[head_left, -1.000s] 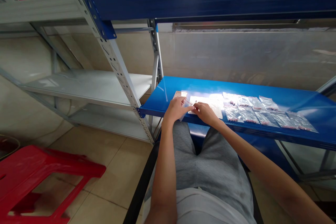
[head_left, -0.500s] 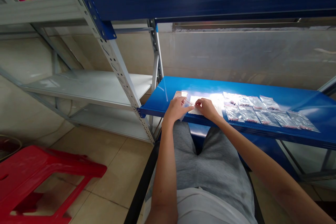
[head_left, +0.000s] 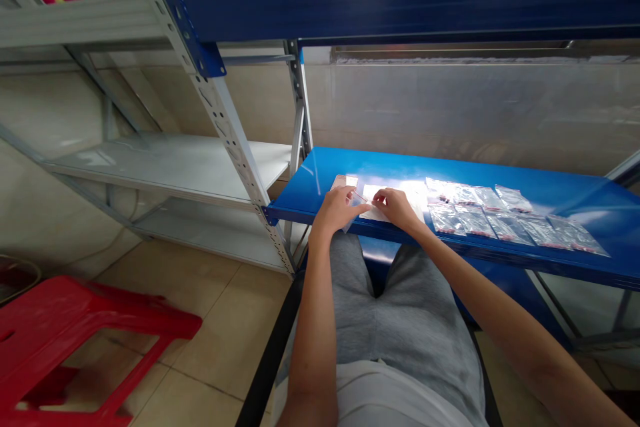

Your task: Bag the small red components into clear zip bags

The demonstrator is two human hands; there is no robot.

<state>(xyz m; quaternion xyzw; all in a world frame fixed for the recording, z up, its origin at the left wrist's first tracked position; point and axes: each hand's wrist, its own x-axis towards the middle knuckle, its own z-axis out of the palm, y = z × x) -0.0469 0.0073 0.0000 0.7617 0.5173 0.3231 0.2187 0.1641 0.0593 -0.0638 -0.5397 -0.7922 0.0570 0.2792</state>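
Just above the blue shelf (head_left: 465, 170), my left hand (head_left: 338, 209) is curled round a small clear zip bag (head_left: 359, 198) with a thin reddish line along its edge. My right hand (head_left: 396, 205) is closed in a pinch close to the bag's mouth; whatever lies between its fingertips is too small to make out. A white sheet (head_left: 416, 200) lies under and beside the right hand. Behind the left hand rests a flat packet with a pale pinkish part (head_left: 340, 181).
Several clear bags (head_left: 510, 225) with small reddish contents lie in two rows to the right. A white shelf rack (head_left: 175, 153) stands at the left, beyond a perforated upright (head_left: 230, 133). A red plastic stool (head_left: 90, 320) is on the floor. A blue beam (head_left: 375, 7) crosses above.
Both hands stay almost in place, still close together at the bag. The view has shifted very slightly.
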